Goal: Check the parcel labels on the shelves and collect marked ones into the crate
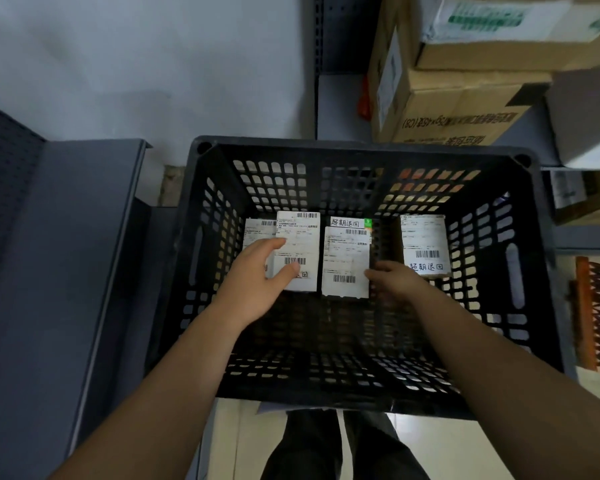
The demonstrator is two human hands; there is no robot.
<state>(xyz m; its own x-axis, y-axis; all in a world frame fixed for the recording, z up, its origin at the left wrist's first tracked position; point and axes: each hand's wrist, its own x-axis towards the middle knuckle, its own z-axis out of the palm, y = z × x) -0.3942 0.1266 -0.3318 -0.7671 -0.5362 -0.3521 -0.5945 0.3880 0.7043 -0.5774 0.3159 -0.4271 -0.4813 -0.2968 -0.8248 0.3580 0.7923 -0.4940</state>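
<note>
Parcels in crate (pixel 361 150) lie flat, long axes pointing away frm me. L hand (pixel 257 282) grips left parcel (pixel 300 244); R hand (pixel 395 282) pinches middle parcel (pixel 345 261) corner.

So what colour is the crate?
Black, with slotted walls: the crate, head view.

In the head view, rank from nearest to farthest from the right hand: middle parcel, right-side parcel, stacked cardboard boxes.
From the right hand:
1. Middle parcel, touching its fingertips, to their left.
2. Right-side parcel, just beyond the hand.
3. Stacked cardboard boxes, outside the crate, upper right.
</note>
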